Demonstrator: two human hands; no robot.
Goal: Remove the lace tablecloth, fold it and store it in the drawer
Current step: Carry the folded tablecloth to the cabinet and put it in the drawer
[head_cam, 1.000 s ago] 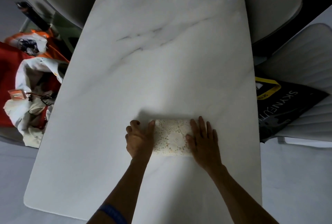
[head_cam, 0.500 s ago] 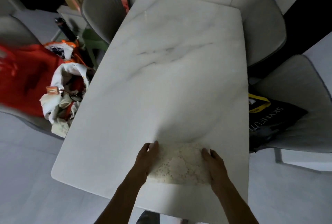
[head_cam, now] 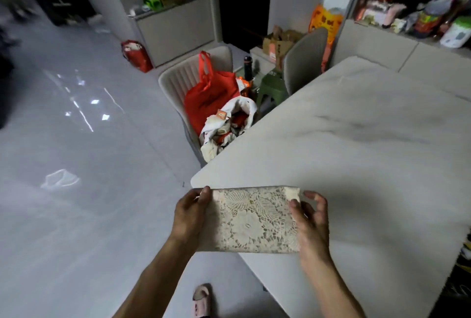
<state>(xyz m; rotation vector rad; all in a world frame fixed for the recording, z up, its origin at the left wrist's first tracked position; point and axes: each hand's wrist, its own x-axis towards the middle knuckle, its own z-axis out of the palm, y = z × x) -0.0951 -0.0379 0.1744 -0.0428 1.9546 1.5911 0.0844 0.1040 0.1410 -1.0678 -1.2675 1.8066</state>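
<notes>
cream lace cloth (head_cam: 256,219), folded into a flat rectangle, is held off the table (head_cam: 356,154) over its near corner. left hand (head_cam: 190,213) grips the left edge, thumb on top; right hand (head_cam: 312,220) pinches the right edge. a red bag (head_cam: 209,96) sits on a chair (head_cam: 178,83) beyond; a pink slipper (head_cam: 202,301) shows on the floor.

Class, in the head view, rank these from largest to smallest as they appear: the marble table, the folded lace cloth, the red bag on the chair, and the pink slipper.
1. Table
2. Lace cloth and red bag: look alike in size; the cloth is nearer the camera, so unranked.
3. Slipper
</notes>
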